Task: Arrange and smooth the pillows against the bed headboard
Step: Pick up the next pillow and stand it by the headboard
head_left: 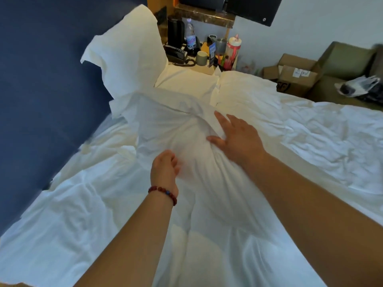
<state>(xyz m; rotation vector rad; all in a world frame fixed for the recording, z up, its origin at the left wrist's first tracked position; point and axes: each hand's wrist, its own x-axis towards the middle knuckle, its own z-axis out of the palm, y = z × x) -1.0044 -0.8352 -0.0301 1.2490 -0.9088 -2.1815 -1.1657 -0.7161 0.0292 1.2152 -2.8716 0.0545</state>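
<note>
A white pillow (176, 125) lies rumpled on the bed in front of me, its far end toward the blue headboard (41, 79). My right hand (234, 137) presses on its right side, fingers spread, thumb tucked into a fold. My left hand (164, 167), with a beaded bracelet on the wrist, rests on the pillow's near left edge with fingers curled and blurred; whether it grips the cloth is unclear. A second white pillow (128, 52) stands upright against the headboard farther back.
A crumpled white duvet (310, 137) covers the bed to the right. A nightstand (207, 69) behind the pillows holds a kettle, phone, water bottle and cups. Cardboard boxes (294, 79) and a green sofa (342, 65) stand at the far right.
</note>
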